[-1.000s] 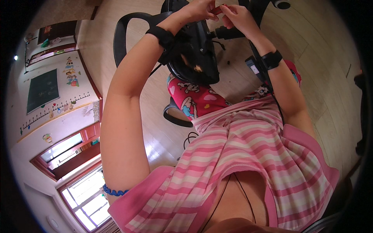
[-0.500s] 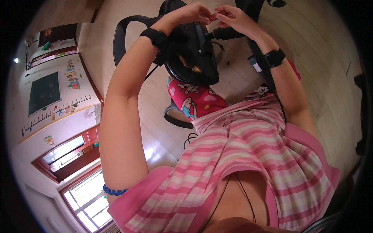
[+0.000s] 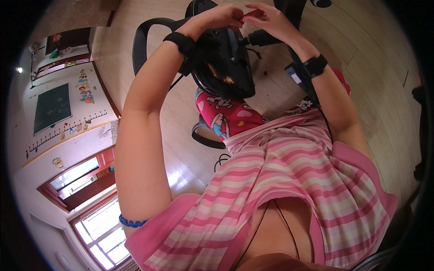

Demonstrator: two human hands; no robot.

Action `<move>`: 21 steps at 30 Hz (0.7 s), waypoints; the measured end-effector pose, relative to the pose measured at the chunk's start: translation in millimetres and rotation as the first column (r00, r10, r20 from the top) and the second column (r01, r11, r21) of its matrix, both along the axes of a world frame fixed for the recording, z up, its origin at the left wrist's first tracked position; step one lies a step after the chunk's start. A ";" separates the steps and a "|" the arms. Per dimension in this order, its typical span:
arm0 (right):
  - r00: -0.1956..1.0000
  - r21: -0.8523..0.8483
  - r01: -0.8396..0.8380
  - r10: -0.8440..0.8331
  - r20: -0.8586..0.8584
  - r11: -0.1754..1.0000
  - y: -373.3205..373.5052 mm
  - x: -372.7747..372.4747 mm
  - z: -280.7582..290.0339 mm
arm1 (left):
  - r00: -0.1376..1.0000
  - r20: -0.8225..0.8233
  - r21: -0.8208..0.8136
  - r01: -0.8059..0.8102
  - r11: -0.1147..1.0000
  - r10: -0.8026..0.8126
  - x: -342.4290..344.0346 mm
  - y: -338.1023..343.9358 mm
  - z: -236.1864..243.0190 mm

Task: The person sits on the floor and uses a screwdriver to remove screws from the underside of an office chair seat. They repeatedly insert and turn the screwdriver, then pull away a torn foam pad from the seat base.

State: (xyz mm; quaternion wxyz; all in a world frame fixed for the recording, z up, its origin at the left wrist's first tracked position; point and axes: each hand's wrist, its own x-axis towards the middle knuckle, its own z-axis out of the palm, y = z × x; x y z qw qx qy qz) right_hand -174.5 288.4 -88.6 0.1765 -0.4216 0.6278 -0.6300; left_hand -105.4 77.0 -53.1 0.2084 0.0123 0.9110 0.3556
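My two hands meet at the top of the view, over a black office chair (image 3: pixel 221 49) that lies tipped over. Between them is a small, slim red object (image 3: pixel 254 14), too small and partly covered to name. My left hand (image 3: pixel 226 16) pinches at its left end, fingers bent together. From the other side my right hand (image 3: pixel 271 22) grips it between thumb and fingers. Just below the hands are the chair's dark underside and a black post (image 3: pixel 261 38). A tan patch shows on the glossy black part nearest me.
A looped black armrest (image 3: pixel 139 49) sticks out left, and another black loop (image 3: pixel 203 135) lies lower down. My patterned red trouser leg (image 3: pixel 228 110) is against the chair. A dark cable (image 3: pixel 220 160) lies on the pale floor. A black box (image 3: pixel 294 74) hangs beside my right wrist.
The red object has tilted and shifted slightly, with more of it showing along my right fingers. My right hand has moved a little left; my left hand stays nearly in place.
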 end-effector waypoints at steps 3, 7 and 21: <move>0.979 0.327 -0.052 -0.017 0.204 0.944 -4.9 -1.0 2.7 | 0.998 -0.014 -0.274 0.055 0.960 -0.062 -1.7 5.8 13.8; 0.999 0.220 -0.035 0.028 0.035 0.975 -13.6 -6.7 -12.0 | 0.998 0.046 -0.273 0.058 0.960 -0.047 -3.9 7.5 3.0; 0.984 0.379 0.031 0.039 -0.175 0.925 -13.0 -5.0 -1.4 | 0.994 0.078 -0.297 0.097 0.950 -0.078 -5.6 7.9 11.2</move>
